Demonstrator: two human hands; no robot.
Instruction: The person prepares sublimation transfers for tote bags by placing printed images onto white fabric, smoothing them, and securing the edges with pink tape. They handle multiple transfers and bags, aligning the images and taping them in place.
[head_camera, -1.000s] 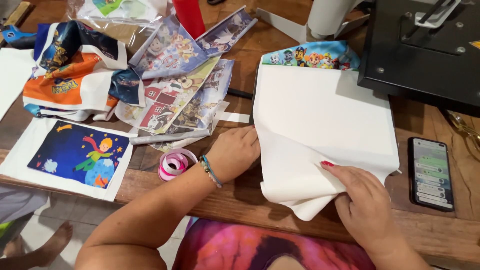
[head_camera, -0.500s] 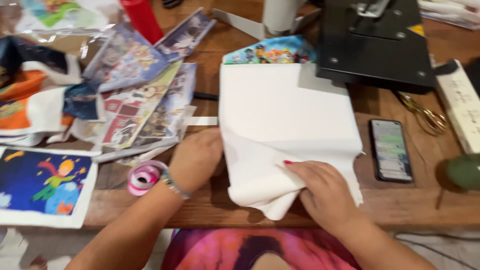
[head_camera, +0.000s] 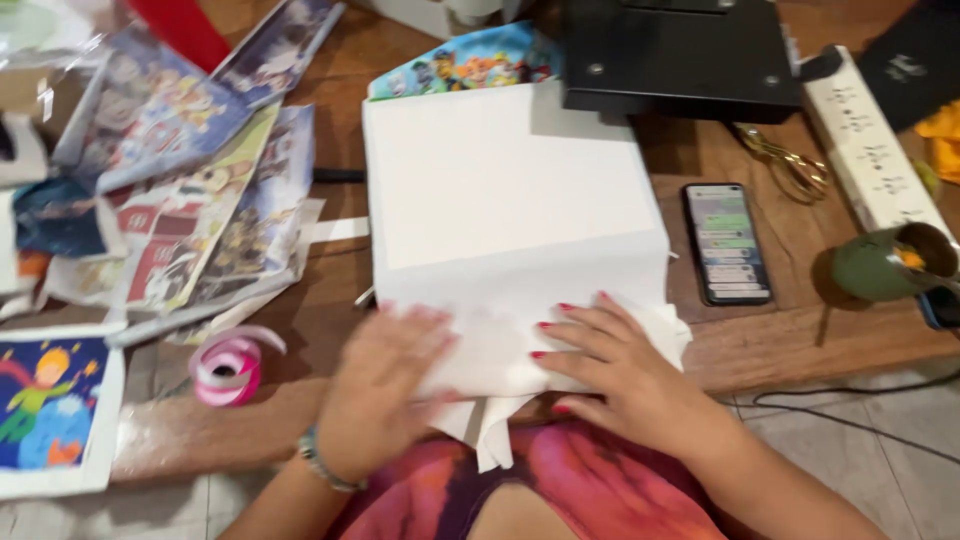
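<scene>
Both hands lie flat, fingers spread, on a white folded fabric (head_camera: 505, 190) at the centre of the wooden table (head_camera: 770, 335); the left hand (head_camera: 385, 385), blurred, presses its lower left edge, the right hand (head_camera: 615, 365) its lower right, neither pinching it; a phone (head_camera: 728, 243) lies right of the fabric; a pink tape roll (head_camera: 228, 366) sits lower left; printed sheets (head_camera: 190, 190) fill the upper left; a black press (head_camera: 680, 55) stands at top.

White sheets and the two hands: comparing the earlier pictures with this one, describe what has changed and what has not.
The left hand has slid from the sheets' left edge onto the white sheets. The right hand has let go of the lifted corner and presses flat; the fold is now laid down. The pink tape roll, phone and printed pictures lie as before.
</scene>
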